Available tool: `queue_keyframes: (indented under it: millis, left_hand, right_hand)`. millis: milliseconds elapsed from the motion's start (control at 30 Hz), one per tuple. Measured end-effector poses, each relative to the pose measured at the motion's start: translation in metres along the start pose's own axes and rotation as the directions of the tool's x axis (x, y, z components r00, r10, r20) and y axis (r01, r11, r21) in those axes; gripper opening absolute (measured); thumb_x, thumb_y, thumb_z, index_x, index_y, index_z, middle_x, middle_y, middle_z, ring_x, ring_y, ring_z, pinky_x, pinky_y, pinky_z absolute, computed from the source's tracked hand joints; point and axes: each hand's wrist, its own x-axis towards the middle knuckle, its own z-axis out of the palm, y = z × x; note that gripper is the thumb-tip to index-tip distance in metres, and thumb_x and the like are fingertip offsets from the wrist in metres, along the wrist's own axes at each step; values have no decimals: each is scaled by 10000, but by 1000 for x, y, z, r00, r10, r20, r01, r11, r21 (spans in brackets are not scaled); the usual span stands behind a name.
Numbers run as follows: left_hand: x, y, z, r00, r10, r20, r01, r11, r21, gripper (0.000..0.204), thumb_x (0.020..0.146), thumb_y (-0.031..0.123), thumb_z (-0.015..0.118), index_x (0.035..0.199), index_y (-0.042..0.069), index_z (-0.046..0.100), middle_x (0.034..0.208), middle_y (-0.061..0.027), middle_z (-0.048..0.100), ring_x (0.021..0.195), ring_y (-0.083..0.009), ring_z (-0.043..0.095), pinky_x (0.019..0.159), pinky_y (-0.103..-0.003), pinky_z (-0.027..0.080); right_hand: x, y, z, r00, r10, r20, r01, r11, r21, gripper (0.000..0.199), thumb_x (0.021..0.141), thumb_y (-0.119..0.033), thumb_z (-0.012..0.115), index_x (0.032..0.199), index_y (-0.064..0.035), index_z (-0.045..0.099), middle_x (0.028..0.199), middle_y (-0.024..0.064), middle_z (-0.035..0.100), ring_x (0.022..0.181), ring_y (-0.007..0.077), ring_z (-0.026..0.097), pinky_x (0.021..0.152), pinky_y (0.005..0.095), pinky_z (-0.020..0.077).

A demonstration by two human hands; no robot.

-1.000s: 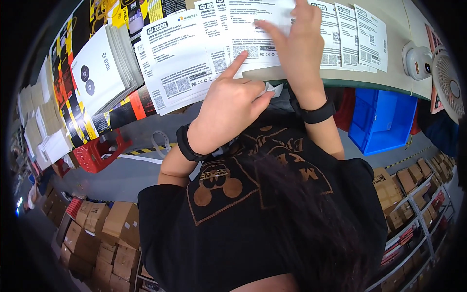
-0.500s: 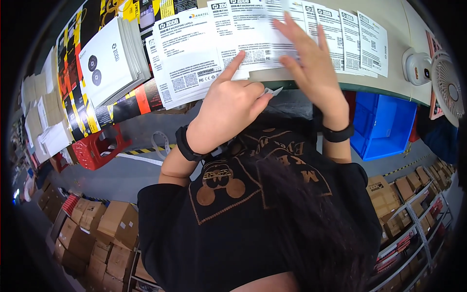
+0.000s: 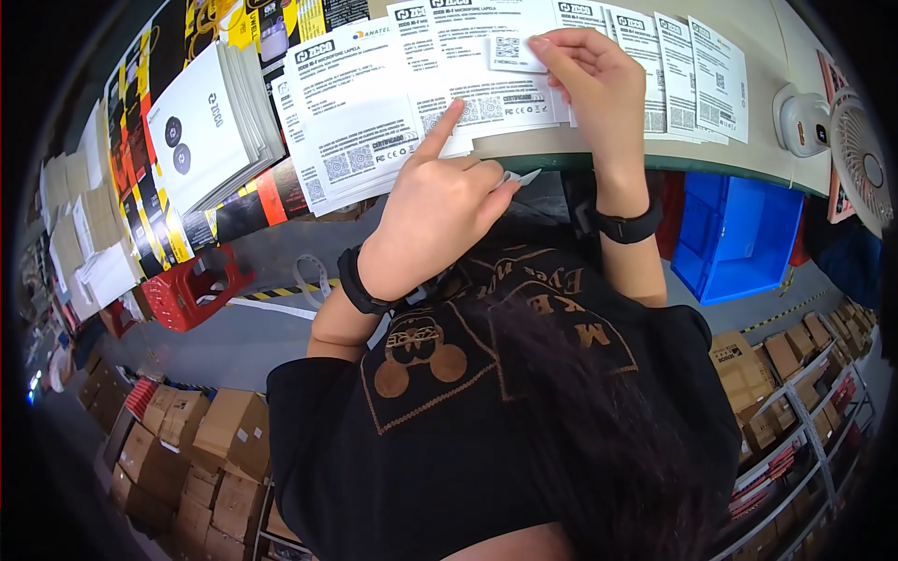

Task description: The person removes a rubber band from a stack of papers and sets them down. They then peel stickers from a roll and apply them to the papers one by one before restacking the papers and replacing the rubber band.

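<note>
My right hand (image 3: 603, 93) pinches a small white label (image 3: 508, 54) with a square code between thumb and fingers. The label is over the upper part of a white printed sheet (image 3: 486, 79). My left hand (image 3: 435, 210) stretches its index finger onto that sheet's lower part, near printed square codes. The other left fingers are curled round a thin white piece (image 3: 526, 177), of which only a pointed tip shows. To the left, another stack of printed sheets (image 3: 360, 122) overlaps it. Several more sheets (image 3: 678, 84) lie fanned out to the right.
A pile of white booklets (image 3: 210, 131) lies on black and yellow printed packaging at left. A white fan (image 3: 859, 159) stands at the table's right end. Below are a blue crate (image 3: 734, 238) and a red stool (image 3: 192, 290). Cardboard boxes (image 3: 234, 430) stand behind me.
My right hand was blurred and spread above the sheets; now it pinches the small label over the upper part of the sheet. My left hand has stayed almost still.
</note>
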Motion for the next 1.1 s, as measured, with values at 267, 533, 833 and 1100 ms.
queue_keyframes:
  millis: [267, 533, 833, 1100]
  left_hand:
    - [0, -2, 1, 1000, 3, -26, -4, 999, -33, 223, 698, 75, 660, 552, -1, 509, 447, -106, 467, 432, -277, 474, 1009, -419, 330]
    - [-1, -3, 2, 1000, -1, -18, 1, 999, -37, 223, 696, 73, 660, 551, -2, 508, 452, -108, 470, 444, -281, 479, 1011, -420, 326]
    - [-1, -4, 3, 1000, -1, -2, 1, 1000, -28, 223, 705, 81, 654, 557, -2, 509, 466, -106, 487, 447, -286, 478, 1010, -412, 325]
    - [-7, 4, -2, 1000, -23, 21, 23, 999, 35, 226, 723, 115, 620, 538, 31, 521, 468, -103, 503, 472, -255, 523, 1021, -394, 301]
  right_hand:
    - [6, 6, 3, 996, -59, 59, 56, 997, 46, 126, 768, -76, 654, 852, 16, 636, 756, 32, 633, 680, 56, 573, 618, 138, 440]
    - [6, 5, 3, 995, -74, 61, 75, 997, -13, 118, 768, -75, 654, 838, 19, 638, 754, 24, 631, 693, 47, 568, 614, 143, 439]
    - [-10, -31, 23, 999, -4, 36, 27, 756, -654, 270, 787, -183, 628, 1022, -52, 602, 863, 66, 638, 783, 110, 596, 761, 245, 456]
    - [-2, 0, 25, 902, -429, -51, 277, 666, -692, 376, 791, -44, 542, 1138, 2, 404, 906, 193, 527, 764, 364, 541, 673, 368, 449]
